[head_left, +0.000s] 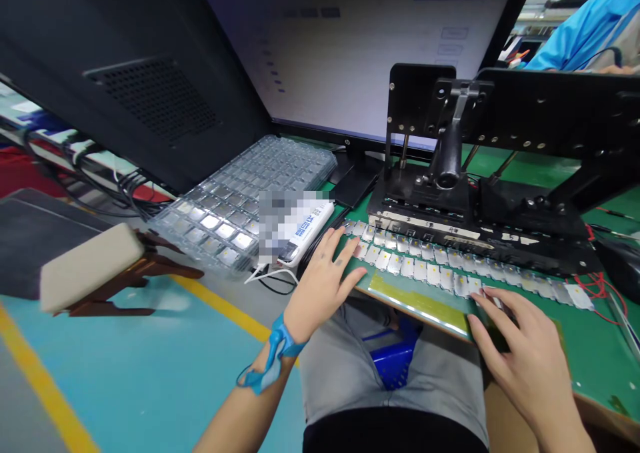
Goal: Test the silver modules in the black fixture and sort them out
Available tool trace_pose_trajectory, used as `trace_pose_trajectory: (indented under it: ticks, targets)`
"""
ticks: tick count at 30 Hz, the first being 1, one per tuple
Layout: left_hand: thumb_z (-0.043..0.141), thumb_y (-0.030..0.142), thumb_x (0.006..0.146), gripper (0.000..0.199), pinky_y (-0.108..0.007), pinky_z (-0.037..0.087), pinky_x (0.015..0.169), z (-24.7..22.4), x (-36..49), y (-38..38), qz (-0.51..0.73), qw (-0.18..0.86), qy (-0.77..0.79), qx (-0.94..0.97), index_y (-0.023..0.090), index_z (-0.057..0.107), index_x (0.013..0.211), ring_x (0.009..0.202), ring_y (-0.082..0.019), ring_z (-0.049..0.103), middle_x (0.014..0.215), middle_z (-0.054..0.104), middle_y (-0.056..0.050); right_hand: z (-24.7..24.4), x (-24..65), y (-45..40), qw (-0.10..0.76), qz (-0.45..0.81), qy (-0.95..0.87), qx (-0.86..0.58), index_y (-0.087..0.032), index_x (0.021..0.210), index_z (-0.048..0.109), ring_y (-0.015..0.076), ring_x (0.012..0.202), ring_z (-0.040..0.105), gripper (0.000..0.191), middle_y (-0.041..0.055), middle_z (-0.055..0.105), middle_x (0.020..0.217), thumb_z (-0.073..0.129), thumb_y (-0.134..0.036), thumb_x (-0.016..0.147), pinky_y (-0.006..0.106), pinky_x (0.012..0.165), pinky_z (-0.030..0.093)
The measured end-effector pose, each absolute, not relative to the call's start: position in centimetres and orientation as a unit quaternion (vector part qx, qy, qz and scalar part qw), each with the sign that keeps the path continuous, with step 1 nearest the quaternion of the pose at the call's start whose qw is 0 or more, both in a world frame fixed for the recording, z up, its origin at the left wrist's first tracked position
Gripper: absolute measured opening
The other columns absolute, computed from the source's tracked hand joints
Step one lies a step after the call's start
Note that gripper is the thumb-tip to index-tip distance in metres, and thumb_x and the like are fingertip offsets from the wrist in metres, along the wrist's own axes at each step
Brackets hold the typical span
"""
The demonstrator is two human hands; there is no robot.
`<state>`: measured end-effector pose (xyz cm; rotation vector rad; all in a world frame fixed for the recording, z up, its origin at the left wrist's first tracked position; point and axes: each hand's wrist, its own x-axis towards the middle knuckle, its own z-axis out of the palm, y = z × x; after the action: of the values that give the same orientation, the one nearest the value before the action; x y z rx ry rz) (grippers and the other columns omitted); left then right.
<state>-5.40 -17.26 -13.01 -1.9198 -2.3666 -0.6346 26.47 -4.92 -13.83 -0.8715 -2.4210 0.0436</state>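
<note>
My left hand (327, 276) wears a blue wrist strap (277, 349). Its fingers are stretched out and apart, with the tips at the left end of two rows of small silver metal plates. My right hand (525, 346) has its fingers spread at the right end of the front row of plates (421, 271); I see nothing gripped, though its inner fingertips are partly hidden. Behind lies the back row of plates (455, 259), reaching further right. Yellow tape (420, 303) runs along the bench edge before the rows.
Beyond the rows stands a black clamp fixture (425, 199) with a lever handle. A monitor (360, 53) rises behind it. Clear plastic trays (220, 209) of silver pieces sit at left beside a white box (307, 229). Red wires (603, 289) lie at right. A person's blue sleeve (575, 29) shows at far right.
</note>
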Motion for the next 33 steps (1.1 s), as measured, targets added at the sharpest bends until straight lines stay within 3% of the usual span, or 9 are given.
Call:
trace_pose_trajectory:
  ticks: [8,16,22,33]
  targets:
    - [0.04,0.049,0.102,0.057,-0.053,0.035,0.122,-12.5,-6.1,-16.5,-0.18,-0.002,-0.77,-0.611,0.015,0.045,0.147,0.148,-0.033,0.035,0.158,0.037,-0.018,-13.8,26.6,-4.8,0.281,0.012,-0.908,-0.311,-0.021,0.122,0.063,0.0289,0.113,0.058,0.031,0.0095,0.061,0.125,0.056,-0.039,0.098,0.048,0.097,0.05]
    - [0.039,0.053,0.101,0.061,-0.057,0.035,0.12,-12.9,-5.4,-15.9,-0.17,0.029,-0.793,-0.584,0.013,0.045,0.148,0.149,-0.036,0.032,0.159,0.033,-0.021,-13.9,26.7,-4.7,0.283,0.009,-0.91,-0.304,-0.021,0.122,0.063,0.0282,0.113,0.059,0.031,0.0093,0.061,0.124,0.056,-0.039,0.098,0.048,0.096,0.05]
    - [0.039,0.053,0.101,0.06,-0.058,0.039,0.114,-12.3,-4.9,-15.1,-0.147,0.035,-0.81,-0.566,0.016,0.045,0.149,0.143,-0.037,0.038,0.158,0.037,-0.02,-13.7,26.6,-4.7,0.28,0.0,-0.912,-0.299,-0.02,0.123,0.062,0.0288,0.112,0.059,0.032,0.01,0.061,0.124,0.054,-0.039,0.099,0.048,0.095,0.05]
    - [0.04,0.053,0.101,0.064,-0.057,0.036,0.117,-12.3,-5.3,-16.3,-0.158,0.004,-0.781,-0.604,0.019,0.034,0.155,0.15,-0.037,0.03,0.164,0.022,-0.022,-13.8,26.5,-4.7,0.28,-0.004,-0.913,-0.297,-0.019,0.122,0.062,0.0289,0.113,0.058,0.032,0.0106,0.061,0.124,0.054,-0.039,0.1,0.047,0.096,0.049]
